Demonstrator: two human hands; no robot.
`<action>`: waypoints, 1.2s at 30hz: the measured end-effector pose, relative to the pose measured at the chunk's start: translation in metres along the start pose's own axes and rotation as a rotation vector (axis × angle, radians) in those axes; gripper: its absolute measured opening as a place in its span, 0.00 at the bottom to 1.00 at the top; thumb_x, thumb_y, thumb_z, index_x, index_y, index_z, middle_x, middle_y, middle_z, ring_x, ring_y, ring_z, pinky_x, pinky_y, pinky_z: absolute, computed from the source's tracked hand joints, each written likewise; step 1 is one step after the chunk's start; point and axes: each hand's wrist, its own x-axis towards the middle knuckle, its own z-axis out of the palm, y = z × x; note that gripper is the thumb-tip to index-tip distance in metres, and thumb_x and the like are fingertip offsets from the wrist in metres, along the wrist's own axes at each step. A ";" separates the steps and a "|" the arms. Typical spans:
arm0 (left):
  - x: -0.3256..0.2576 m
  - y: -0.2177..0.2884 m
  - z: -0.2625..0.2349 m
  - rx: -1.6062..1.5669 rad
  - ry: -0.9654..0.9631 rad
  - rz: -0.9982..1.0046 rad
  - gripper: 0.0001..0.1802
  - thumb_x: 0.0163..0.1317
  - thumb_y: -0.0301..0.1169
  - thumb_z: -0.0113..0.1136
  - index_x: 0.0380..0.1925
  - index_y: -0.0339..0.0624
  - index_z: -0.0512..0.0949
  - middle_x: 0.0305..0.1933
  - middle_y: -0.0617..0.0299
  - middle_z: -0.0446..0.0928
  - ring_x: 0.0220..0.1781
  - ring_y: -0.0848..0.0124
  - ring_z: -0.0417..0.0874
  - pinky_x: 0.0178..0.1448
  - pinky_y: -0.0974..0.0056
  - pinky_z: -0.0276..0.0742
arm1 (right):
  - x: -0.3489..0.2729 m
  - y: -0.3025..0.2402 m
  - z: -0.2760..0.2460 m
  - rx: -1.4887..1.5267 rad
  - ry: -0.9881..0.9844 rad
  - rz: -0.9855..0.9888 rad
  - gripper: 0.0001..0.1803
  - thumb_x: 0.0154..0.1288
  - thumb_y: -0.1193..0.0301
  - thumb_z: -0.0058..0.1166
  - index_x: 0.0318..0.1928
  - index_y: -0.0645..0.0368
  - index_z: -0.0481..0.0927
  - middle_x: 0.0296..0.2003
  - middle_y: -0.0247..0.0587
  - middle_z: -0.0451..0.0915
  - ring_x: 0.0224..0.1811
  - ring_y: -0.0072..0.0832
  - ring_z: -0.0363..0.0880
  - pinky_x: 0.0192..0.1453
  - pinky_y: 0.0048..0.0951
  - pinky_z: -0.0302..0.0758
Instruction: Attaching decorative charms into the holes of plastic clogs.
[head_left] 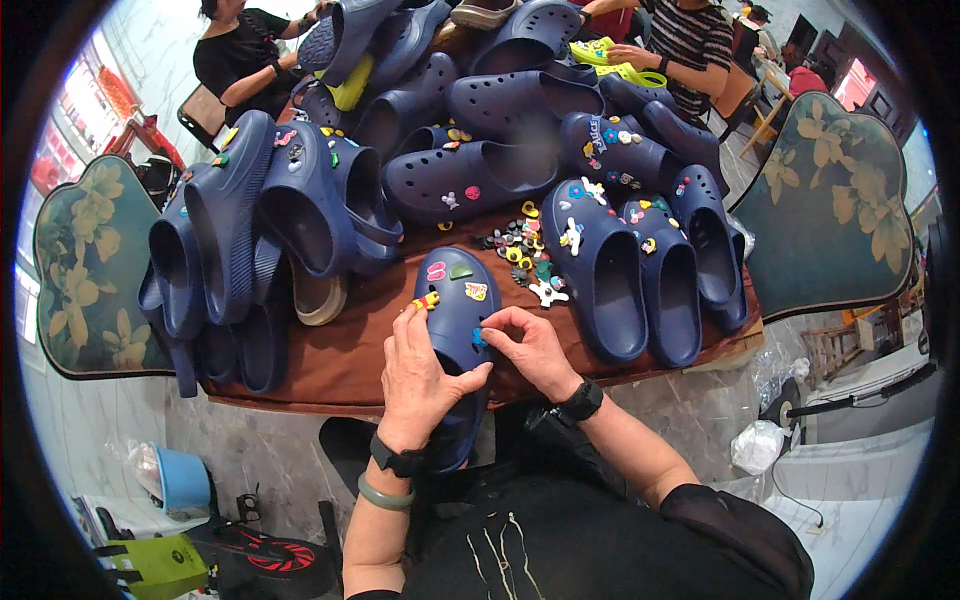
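Note:
A navy blue clog [455, 320] lies toe away from me at the table's near edge, its heel end over my lap. My left hand [412, 375] is closed round its left side, with the thumb across the opening. Between the thumb and fingertips of my right hand [535, 352] is a small blue shoe charm [478, 337], touching the right side of the clog's upper. Pink, green, white and yellow-red charms sit on the toe part. Beyond it lies a loose heap of small charms [518, 245], with a white charm [548, 292] at its near end.
Decorated navy clogs [603, 280] stand to the right; more clogs [228, 220] are stacked at the left and piled high at the back. The brown tablecloth [370, 340] covers the table. Two people sit across, one handling a lime clog [635, 76]. Chair backs [835, 200] flank the table.

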 end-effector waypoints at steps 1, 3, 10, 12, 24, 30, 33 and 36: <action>0.000 -0.001 0.000 -0.001 -0.001 -0.002 0.55 0.39 0.47 0.79 0.65 0.33 0.62 0.66 0.47 0.64 0.59 0.47 0.71 0.58 0.48 0.76 | -0.001 -0.001 0.002 0.083 0.012 0.043 0.08 0.67 0.72 0.63 0.45 0.60 0.81 0.36 0.30 0.82 0.40 0.16 0.79 0.49 0.21 0.76; 0.000 0.000 0.001 -0.004 0.005 0.005 0.55 0.39 0.47 0.79 0.65 0.33 0.62 0.66 0.47 0.64 0.59 0.47 0.71 0.58 0.48 0.75 | -0.004 0.008 0.001 0.097 0.018 0.042 0.08 0.67 0.73 0.63 0.44 0.60 0.81 0.36 0.29 0.82 0.40 0.16 0.79 0.47 0.21 0.76; 0.000 -0.001 0.002 -0.007 0.004 0.002 0.55 0.39 0.46 0.79 0.65 0.33 0.62 0.67 0.46 0.64 0.59 0.46 0.71 0.60 0.48 0.75 | 0.000 0.017 0.005 -0.105 0.116 -0.155 0.09 0.64 0.75 0.64 0.44 0.61 0.81 0.36 0.33 0.80 0.39 0.22 0.78 0.44 0.24 0.75; 0.000 0.000 0.001 -0.003 0.009 0.005 0.55 0.39 0.46 0.79 0.65 0.33 0.62 0.67 0.46 0.64 0.60 0.46 0.71 0.60 0.48 0.75 | -0.002 0.016 0.003 -0.277 0.134 -0.336 0.11 0.63 0.75 0.64 0.46 0.60 0.82 0.37 0.35 0.80 0.40 0.26 0.79 0.45 0.26 0.76; 0.000 -0.002 0.004 -0.011 0.015 0.003 0.53 0.39 0.45 0.78 0.64 0.35 0.63 0.66 0.47 0.65 0.59 0.47 0.72 0.59 0.48 0.75 | -0.007 0.005 0.002 -0.605 0.141 -0.538 0.13 0.65 0.74 0.61 0.50 0.59 0.81 0.42 0.45 0.80 0.45 0.42 0.81 0.47 0.36 0.79; -0.001 -0.002 0.004 -0.002 0.015 0.000 0.53 0.39 0.45 0.79 0.64 0.35 0.63 0.66 0.47 0.65 0.59 0.47 0.71 0.60 0.48 0.74 | -0.003 0.004 0.005 -0.795 0.145 -0.640 0.12 0.65 0.75 0.59 0.49 0.63 0.79 0.41 0.46 0.80 0.44 0.43 0.82 0.45 0.38 0.80; -0.001 -0.002 0.004 -0.002 0.020 0.006 0.53 0.40 0.45 0.79 0.65 0.34 0.63 0.66 0.46 0.65 0.59 0.46 0.71 0.61 0.48 0.74 | -0.004 0.008 0.001 -0.962 0.125 -0.770 0.12 0.65 0.75 0.59 0.48 0.65 0.79 0.41 0.47 0.80 0.43 0.42 0.83 0.44 0.37 0.81; 0.000 -0.002 0.004 -0.003 0.020 0.008 0.53 0.40 0.45 0.79 0.65 0.34 0.63 0.66 0.46 0.65 0.60 0.46 0.71 0.61 0.48 0.74 | -0.002 0.012 0.001 -0.936 0.117 -0.774 0.14 0.64 0.75 0.60 0.49 0.65 0.78 0.42 0.47 0.80 0.40 0.40 0.83 0.40 0.34 0.82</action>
